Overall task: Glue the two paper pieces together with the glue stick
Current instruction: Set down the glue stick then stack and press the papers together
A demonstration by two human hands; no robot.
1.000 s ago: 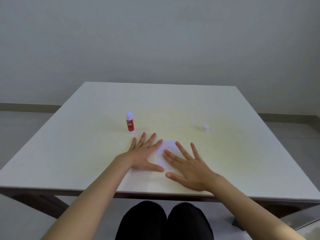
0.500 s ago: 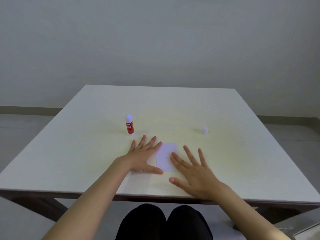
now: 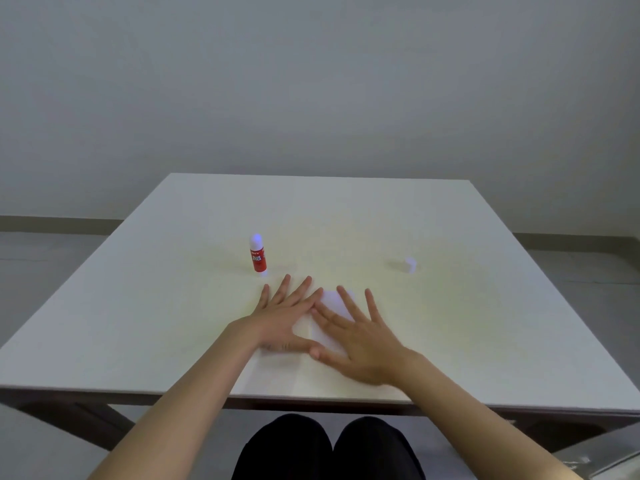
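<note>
The white paper point(image 3: 334, 301) is lying flat near the front edge of the white table point(image 3: 138, 306), its long axis running away from the person. The left hand point(image 3: 280, 318) and right hand point(image 3: 360, 337) are pressing on it with fingers spread flat, grasping nothing. The red glue stick point(image 3: 257, 254) is standing upright, uncapped tip up, just beyond the left fingertips; its white cap point(image 3: 410, 264) is sitting well apart to the right.

There is a single view, from a wide-angle camera worn on the person's head. It looks forward and down across a white table point(image 3: 138, 306) toward a plain wall point(image 3: 311, 81), whose foot runs across the frame behind the table's far edge. Both forearms reach in from the bottom corners, with the lap at the bottom centre. The table's near edge lies close below; its far edge sits mid-frame.
</note>
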